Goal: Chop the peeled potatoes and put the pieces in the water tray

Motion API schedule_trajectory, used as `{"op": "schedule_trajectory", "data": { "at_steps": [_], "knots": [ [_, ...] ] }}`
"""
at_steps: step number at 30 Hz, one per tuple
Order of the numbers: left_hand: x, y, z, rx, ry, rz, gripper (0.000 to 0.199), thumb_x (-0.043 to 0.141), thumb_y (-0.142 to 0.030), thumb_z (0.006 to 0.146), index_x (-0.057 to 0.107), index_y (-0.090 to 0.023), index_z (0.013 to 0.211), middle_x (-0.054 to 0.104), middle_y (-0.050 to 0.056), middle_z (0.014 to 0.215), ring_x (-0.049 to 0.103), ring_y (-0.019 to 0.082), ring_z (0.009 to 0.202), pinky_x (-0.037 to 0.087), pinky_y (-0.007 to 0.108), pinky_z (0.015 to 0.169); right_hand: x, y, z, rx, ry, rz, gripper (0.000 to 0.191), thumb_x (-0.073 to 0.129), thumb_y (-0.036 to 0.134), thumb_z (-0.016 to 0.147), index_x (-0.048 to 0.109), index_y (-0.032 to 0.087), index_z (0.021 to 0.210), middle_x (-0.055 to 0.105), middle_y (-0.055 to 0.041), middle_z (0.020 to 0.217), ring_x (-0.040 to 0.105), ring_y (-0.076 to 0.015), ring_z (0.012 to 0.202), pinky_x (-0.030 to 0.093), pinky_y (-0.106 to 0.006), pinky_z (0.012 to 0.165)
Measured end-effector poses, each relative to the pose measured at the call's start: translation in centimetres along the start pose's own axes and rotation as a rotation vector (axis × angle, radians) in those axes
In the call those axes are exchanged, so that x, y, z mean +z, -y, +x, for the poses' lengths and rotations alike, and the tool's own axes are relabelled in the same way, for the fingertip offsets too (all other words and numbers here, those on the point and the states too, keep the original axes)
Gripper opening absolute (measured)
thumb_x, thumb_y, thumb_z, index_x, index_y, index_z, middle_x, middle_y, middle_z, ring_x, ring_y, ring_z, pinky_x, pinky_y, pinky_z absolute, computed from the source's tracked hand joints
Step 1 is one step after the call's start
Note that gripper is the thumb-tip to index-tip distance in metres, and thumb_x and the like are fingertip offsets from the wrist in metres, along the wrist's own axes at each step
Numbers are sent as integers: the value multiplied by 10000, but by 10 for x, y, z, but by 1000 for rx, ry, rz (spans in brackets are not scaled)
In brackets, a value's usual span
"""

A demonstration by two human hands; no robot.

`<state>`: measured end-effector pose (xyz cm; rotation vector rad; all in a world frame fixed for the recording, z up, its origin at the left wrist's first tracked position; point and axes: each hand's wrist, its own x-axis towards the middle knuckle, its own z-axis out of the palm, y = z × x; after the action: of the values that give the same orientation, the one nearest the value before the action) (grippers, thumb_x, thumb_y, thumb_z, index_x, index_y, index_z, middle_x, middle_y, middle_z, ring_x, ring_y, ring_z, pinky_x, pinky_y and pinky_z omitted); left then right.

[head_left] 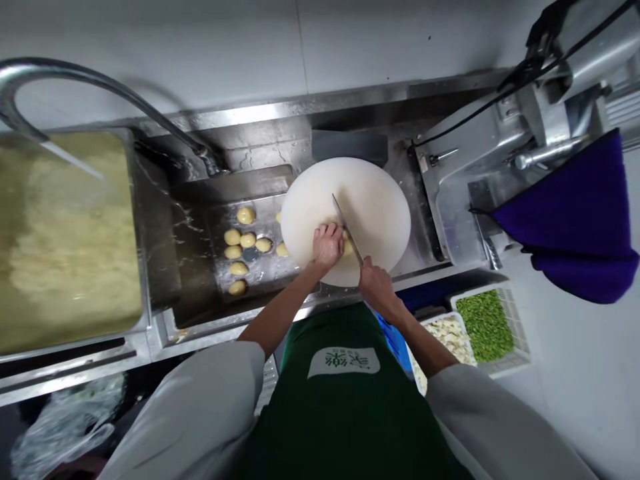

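A round white cutting board point(380, 207) lies across the right side of the sink. My right hand point(376, 287) is closed around the handle of a kitchen knife point(346, 222), whose blade points away from me, tilted to the left. Just left of the blade, my left hand point(329, 245) bends its fingers over a peeled yellow potato point(349, 247), partly hidden by the hand and knife. Several whole peeled potatoes point(247, 239) lie on the sink floor, left of the board.
At the left, water runs from a curved faucet point(115, 87) into a large metal basin point(140, 267) holding pale yellow pieces in cloudy water. A dark grey block point(350, 145) sits behind the board. A machine with a purple cloth point(575, 220) stands right; crates of chopped greens point(485, 323) are below.
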<state>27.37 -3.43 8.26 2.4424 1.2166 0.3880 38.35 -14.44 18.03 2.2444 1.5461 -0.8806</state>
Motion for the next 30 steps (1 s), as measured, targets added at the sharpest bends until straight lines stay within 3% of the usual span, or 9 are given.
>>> {"op": "schedule_trajectory", "data": {
  "at_steps": [8, 16, 30],
  "knots": [
    [0, 1, 3, -35, 84, -62, 340, 389, -228, 949, 654, -126, 1136, 583, 156, 1177, 454, 314, 1087, 340, 463, 917, -7, 4, 9, -15, -14, -30, 357, 192, 217, 1043, 450, 71, 1243, 662, -187, 1002, 661, -300, 948, 469, -367, 803],
    [3, 3, 1, -17, 14, -63, 307, 407, -199, 929, 658, -104, 1080, 602, 157, 1118, 480, 297, 1030, 354, 431, 873, -14, 8, 13, -8, 2, -20, 356, 199, 259, 1058, 452, 68, 1221, 656, -191, 1001, 658, -299, 958, 456, -360, 817],
    [1, 3, 1, -52, 23, -79, 277, 424, -199, 921, 648, -109, 1057, 607, 150, 1100, 487, 295, 1034, 366, 414, 883, -18, 13, 15, -22, -6, -24, 337, 237, 235, 1048, 439, 59, 1253, 654, -206, 1061, 651, -317, 992, 449, -365, 821]
  ]
}}
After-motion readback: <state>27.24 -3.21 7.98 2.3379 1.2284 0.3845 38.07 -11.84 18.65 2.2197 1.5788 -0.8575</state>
